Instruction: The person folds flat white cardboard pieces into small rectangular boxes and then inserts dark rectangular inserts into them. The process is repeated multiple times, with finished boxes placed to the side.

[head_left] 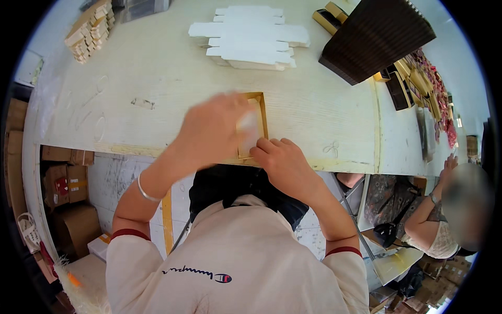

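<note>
A shallow open box (pixel 264 116) with gold-coloured walls lies on the table in front of me, near its front edge. Something pale or whitish (pixel 250 132) is inside it, too blurred to name. My left hand (pixel 217 125), with a bangle on its wrist, hovers over the box's left side and hides part of it. Motion smears its fingers. At the near right corner, my right hand (pixel 280 157) has its fingers bent around the box wall.
Beyond the box sits a stack of white flat carton blanks (pixel 251 36). A tall dark brown stack (pixel 376 42) stands at the far right, beside black-and-gold boxes (pixel 400 89). Light strips (pixel 91 29) are piled far left. Another person (pixel 434 220) sits at right. Cardboard boxes (pixel 73 183) fill the lower left.
</note>
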`<action>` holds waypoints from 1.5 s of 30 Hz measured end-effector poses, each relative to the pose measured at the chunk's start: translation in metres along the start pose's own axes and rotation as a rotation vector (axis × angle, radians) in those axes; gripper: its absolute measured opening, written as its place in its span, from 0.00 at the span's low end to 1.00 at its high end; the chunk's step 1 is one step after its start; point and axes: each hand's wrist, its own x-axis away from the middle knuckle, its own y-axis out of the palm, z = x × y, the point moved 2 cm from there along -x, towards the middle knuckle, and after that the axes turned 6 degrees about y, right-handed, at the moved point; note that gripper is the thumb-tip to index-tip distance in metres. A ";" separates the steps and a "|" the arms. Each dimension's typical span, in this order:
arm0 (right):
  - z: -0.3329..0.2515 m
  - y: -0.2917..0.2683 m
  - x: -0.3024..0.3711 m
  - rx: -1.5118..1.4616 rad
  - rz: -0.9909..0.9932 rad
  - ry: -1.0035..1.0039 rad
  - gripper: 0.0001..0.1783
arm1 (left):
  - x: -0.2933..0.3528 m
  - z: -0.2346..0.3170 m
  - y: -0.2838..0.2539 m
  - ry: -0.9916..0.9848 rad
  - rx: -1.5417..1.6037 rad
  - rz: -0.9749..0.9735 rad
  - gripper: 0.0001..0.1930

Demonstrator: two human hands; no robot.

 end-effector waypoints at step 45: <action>0.067 -0.214 0.018 -0.796 0.336 0.342 0.25 | 0.007 -0.037 0.012 -0.227 0.545 -0.379 0.36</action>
